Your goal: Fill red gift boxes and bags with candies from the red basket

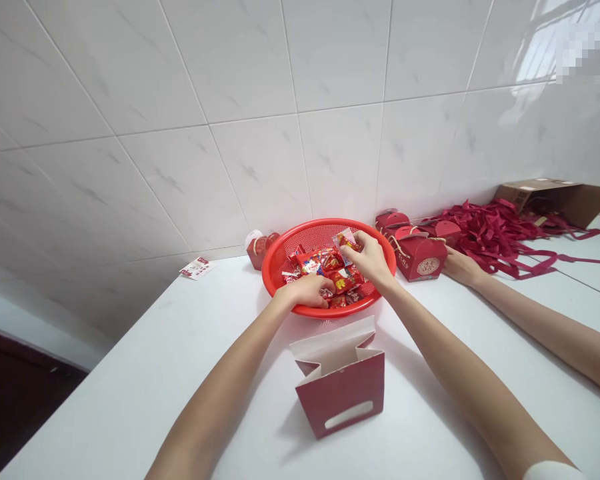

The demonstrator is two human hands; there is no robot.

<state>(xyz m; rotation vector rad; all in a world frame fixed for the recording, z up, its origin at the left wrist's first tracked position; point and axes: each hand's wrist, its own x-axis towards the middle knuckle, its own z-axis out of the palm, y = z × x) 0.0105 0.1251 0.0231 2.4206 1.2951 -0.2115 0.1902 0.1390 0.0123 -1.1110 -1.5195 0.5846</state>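
Note:
A red plastic basket (pixel 320 230) stands against the wall with several wrapped candies (pixel 311 263) inside. My right hand (pixel 373 259) is over its right side, pinching a candy in a clear and red wrapper (pixel 345 241) between thumb and fingers. Low in the basket, near the front rim, my left hand (pixel 307 291) has its fingers curled round a small wrapped candy (pixel 326 293), partly hidden by them. In front of the basket, between my forearms, a dark red paper bag (pixel 343 393) stands upright with its mouth unfolded and a white oval on its near side.
Right of the basket are several red gift boxes (pixel 420 257); another person's hand (pixel 463 268) touches the nearest one. Beyond lie a heap of dark red ribbons (pixel 490 233) and a cardboard box (pixel 555 193). Left are a small red box (pixel 260 250) and a printed card (pixel 197 268).

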